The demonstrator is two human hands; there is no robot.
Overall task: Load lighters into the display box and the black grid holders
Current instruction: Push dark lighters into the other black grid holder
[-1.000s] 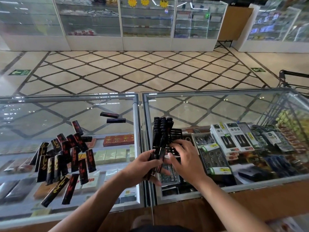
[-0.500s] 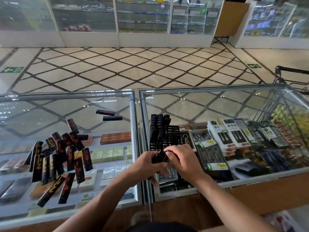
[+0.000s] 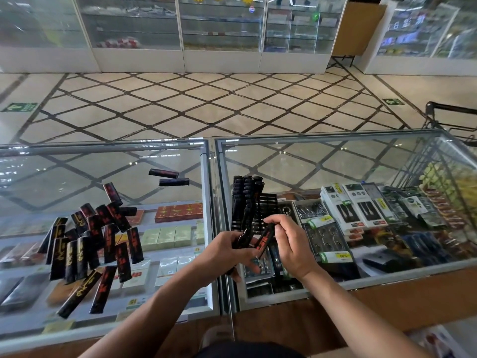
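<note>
- Head view: our left hand (image 3: 227, 251) curls round a bunch (image 3: 242, 240) of black lighters, held over the near left corner of the right counter (image 3: 335, 164).
- Our right hand (image 3: 291, 244) pinches one lighter (image 3: 264, 239) between thumb and fingertips. It is tilted, with its lower end against the bunch.
- We judge the step to be drawing this lighter free and seating it in the holder (image 3: 268, 204), which stands on the glass just beyond both hands.
- To do it well, we should turn the lighter upright to match those already standing. We then line it over an open cell and press it straight down.
- The left grip should stay firm so the rest of the bunch does not slip.
- The holder's left rows are packed with standing lighters (image 3: 245, 195); its right cells look empty.
- A loose pile (image 3: 98, 241) lies on the left counter (image 3: 64, 171), well apart from the holder. Two more lighters (image 3: 169, 177) lie farther off on the same glass.
- We cannot tell which item is the display box.
- Under the glass, the right counter holds packaged goods (image 3: 356, 210) and the left holds flat boxes (image 3: 178, 211).
</note>
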